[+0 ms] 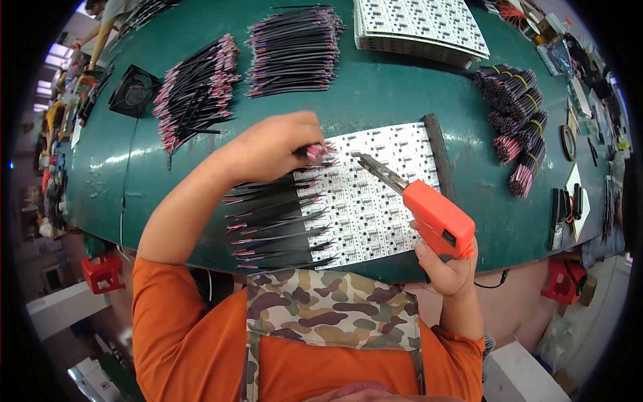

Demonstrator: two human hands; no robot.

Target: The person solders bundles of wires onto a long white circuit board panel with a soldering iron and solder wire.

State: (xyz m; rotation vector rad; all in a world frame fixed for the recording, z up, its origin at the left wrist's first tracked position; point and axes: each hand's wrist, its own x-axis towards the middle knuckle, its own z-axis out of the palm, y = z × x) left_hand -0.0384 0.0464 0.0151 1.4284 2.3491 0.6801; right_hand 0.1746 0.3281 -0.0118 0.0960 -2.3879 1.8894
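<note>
My left hand (278,144) is closed around a small bundle of wires (316,153) with pinkish-red ends. It hovers over the upper left corner of a white circuit board panel (375,214). A red soldering gun (439,218) is gripped in my right hand (455,271), its tip pointing up and left above the panel's upper part. Several black-sleeved wires (268,231) lie in a row across the panel's left edge, their other ends fanning out leftward. The fingertips of my left hand are partly hidden.
Behind the panel lie two piles of black wires (291,53) and a stack of white panels (418,30). Tied wire bundles (516,100) sit at the right, near a tape roll (568,143). A black fan (134,91) stands at the left. Another person's arm (104,37) shows far left.
</note>
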